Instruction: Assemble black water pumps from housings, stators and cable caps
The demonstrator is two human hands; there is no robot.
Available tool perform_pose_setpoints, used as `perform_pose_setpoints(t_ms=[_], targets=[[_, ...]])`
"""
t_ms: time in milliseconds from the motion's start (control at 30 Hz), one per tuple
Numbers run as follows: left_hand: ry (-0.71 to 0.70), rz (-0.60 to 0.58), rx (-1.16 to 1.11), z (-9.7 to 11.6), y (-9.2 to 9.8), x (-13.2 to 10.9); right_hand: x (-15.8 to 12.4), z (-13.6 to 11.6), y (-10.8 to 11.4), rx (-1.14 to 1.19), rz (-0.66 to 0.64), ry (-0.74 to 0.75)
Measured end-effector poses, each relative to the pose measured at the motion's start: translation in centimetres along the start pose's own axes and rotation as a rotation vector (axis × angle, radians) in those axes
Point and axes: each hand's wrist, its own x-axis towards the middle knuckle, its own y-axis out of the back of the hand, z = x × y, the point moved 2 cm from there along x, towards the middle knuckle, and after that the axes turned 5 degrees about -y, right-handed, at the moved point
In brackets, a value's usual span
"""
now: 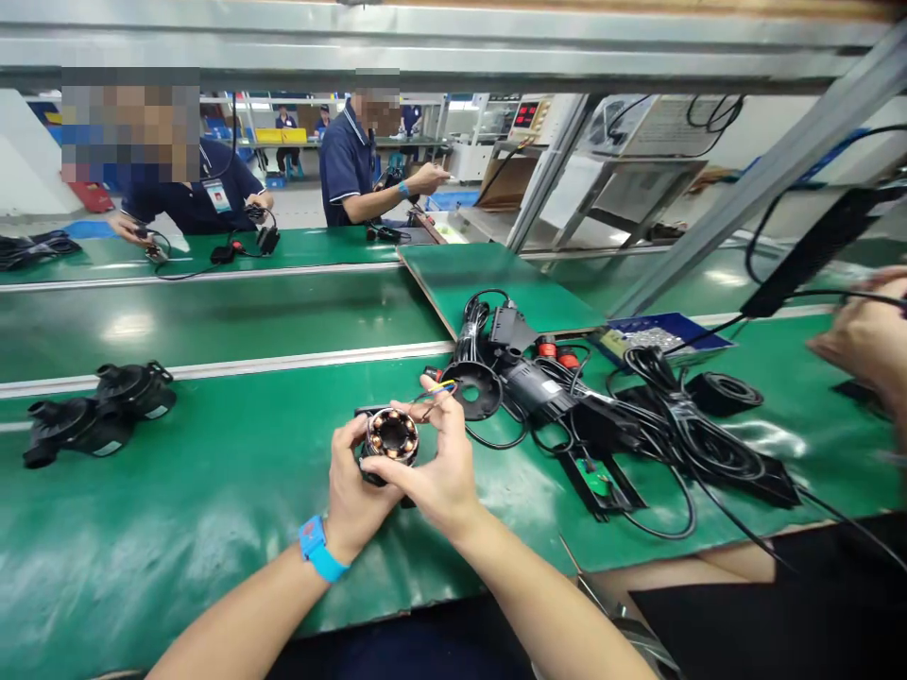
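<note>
Over the green table's near middle, my left hand (pixel 354 505) is closed around a dark motor housing. A round motor stator (pixel 378 442) with copper windings faces up in the top of it. From the right, my right hand (pixel 450 477) presses its thumb on the stator's near rim. Thin coloured lead wires (pixel 443 386), yellow and blue among them, run from the stator to the right hand's raised fingers. A blue wrist strap (pixel 322 550) is on my left wrist. Just beyond the right hand lies a black ring-shaped cover (pixel 487 397).
Two black pump housings (pixel 89 425) lie at left. At right are grey motor bodies (pixel 535 382), coiled black cables (pixel 680 416), an open case with a green circuit board (pixel 595 477) and a blue tray (pixel 673 331). A co-worker's hand (pixel 868 331) holds a cable at far right. A metal frame crosses overhead.
</note>
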Motion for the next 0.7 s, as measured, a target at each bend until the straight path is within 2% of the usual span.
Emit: perform_pose_setpoints(t_ms=[267,400,500,567,633,700], targets=[[0.008,-0.006,0.112,0.6,-0.4,0.5,-0.9,1.5,-1.9,-0.096,0.229,-0.060],[0.002,-0.051,0.097,0.6,-0.3,0.5,-1.5,1.4,-1.6,-0.082,0.242,-0.046],[-0.044,-0.106,0.061,0.7,-0.2,0.4,-1.1,1.0,-1.0,-0.031,0.251,-0.096],[-0.020,-0.125,0.061,0.8,-0.1,0.5,-0.8,0.8,-0.8,0.004,0.261,-0.108],[0.009,-0.126,0.076,0.8,0.0,0.5,-0.5,0.8,-0.4,-0.029,0.249,-0.063],[-0.019,-0.130,0.094,0.9,0.0,0.6,-0.5,0.8,0.3,-0.119,0.203,0.028]])
